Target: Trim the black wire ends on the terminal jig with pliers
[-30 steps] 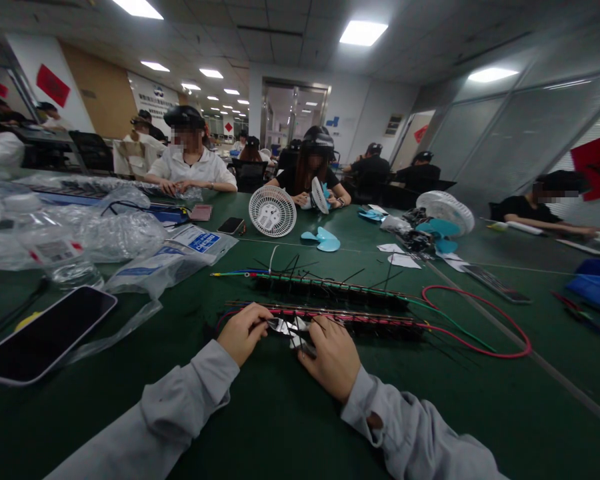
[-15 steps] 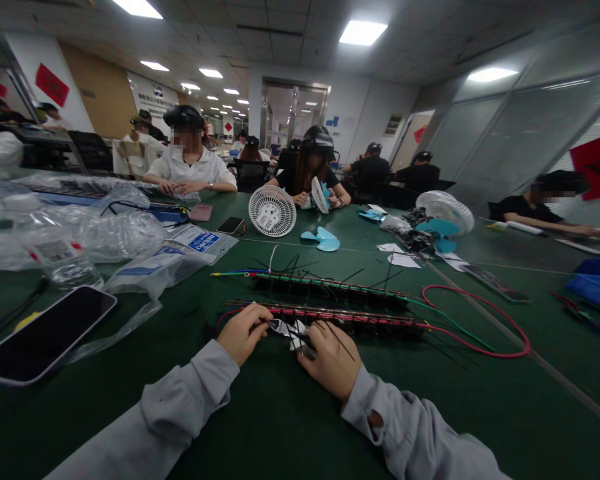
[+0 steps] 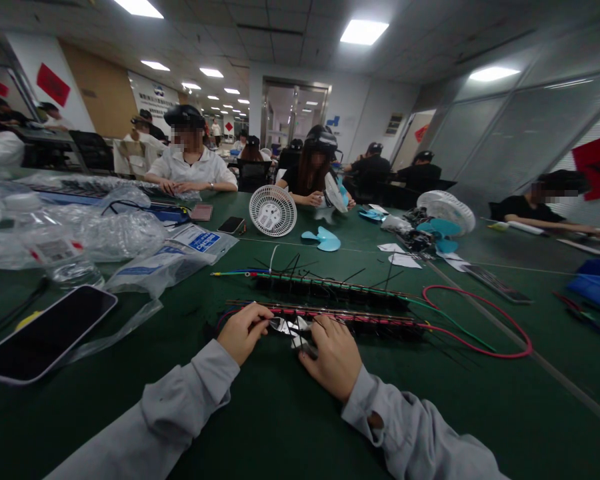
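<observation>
In front of me lies a long black strip with red wires and thin black cable ties along it. My left hand is at its left part, thumb and fingertips pinched at the end of a small white and silvery piece whose kind I cannot make out. My right hand is curled at the other side of this piece, close against the strip. What its fingers hold is mostly hidden. Parallel behind lies a second black strip with a green wire and several upright cable ties.
At left lie a phone, a plastic bottle and clear bags. Farther back are a white fan grille, blue fan blades and a fan. A red cable loops at right. Co-workers sit across the table.
My right hand has shifted slightly; the dark strand seen across its back is gone from there. My left hand stays in place. The co-worker across has moved a fan part to the right.
</observation>
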Motion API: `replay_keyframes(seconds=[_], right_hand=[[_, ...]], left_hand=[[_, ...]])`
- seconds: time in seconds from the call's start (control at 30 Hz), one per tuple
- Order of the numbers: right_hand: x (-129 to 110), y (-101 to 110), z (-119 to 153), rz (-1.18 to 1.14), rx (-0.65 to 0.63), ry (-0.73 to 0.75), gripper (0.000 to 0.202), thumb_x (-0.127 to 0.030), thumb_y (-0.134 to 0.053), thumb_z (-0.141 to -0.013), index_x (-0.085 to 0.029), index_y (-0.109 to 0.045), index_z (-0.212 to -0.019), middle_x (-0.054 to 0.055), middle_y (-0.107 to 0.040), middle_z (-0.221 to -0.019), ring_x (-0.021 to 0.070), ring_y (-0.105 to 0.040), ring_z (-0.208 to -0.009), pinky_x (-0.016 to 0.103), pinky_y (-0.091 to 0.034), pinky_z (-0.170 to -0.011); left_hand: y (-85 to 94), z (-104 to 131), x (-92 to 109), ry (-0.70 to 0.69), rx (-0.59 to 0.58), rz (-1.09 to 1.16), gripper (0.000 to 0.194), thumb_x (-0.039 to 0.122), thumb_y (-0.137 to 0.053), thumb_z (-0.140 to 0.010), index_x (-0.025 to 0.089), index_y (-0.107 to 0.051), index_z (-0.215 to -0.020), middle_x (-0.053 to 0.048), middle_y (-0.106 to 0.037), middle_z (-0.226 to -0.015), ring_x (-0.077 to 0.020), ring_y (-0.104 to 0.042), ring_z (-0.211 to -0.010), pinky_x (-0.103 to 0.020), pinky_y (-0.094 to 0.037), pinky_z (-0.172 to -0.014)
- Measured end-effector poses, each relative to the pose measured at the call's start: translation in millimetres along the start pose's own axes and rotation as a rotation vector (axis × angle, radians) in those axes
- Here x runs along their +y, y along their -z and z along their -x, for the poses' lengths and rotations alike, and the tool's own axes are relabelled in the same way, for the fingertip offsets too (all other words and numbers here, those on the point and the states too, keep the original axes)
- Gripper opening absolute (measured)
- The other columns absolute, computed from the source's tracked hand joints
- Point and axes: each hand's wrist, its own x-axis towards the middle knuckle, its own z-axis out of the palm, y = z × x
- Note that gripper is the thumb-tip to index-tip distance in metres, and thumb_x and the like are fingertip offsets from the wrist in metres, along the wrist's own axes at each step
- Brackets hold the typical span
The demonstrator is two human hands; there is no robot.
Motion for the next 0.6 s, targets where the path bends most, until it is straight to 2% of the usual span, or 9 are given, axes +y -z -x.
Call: replay_keyframes(seconds=[0.3, 0.6], right_hand=[[-1.0, -0.5, -0.2, 0.015, 0.001, -0.005, 0.026, -0.03, -0.057, -0.07, -0.017, -0.05, -0.091, 0.01, -0.055, -0.098, 0.0237, -0.049, -0.09, 0.037, -0.039, -0.079], [-0.3, -2.2, 0.3, 0.013, -0.006, 0.003, 0.026, -0.03, -0.057, -0.07, -0.017, -0.05, -0.091, 0.011, -0.055, -0.1, 0.0244, -0.05, -0.09, 0.037, -0.039, -0.079]], left_hand=[[0.0, -0.1, -0.3, 0.013, -0.007, -0.001, 0.017, 0.011, -0.046, -0.082, 0.016, -0.057, -0.095, -0.004, -0.06, -0.087, -0.0116, -0.062, -0.064, -0.023, -0.052, -0.058], [-1.5, 0.4, -2.9, 0.003, -0.001, 0.0, 0.018, 0.011, -0.047, -0.082, 0.016, -0.058, -0.095, -0.005, -0.06, -0.092, -0.0112, -0.062, -0.065, -0.023, -0.053, -0.059]])
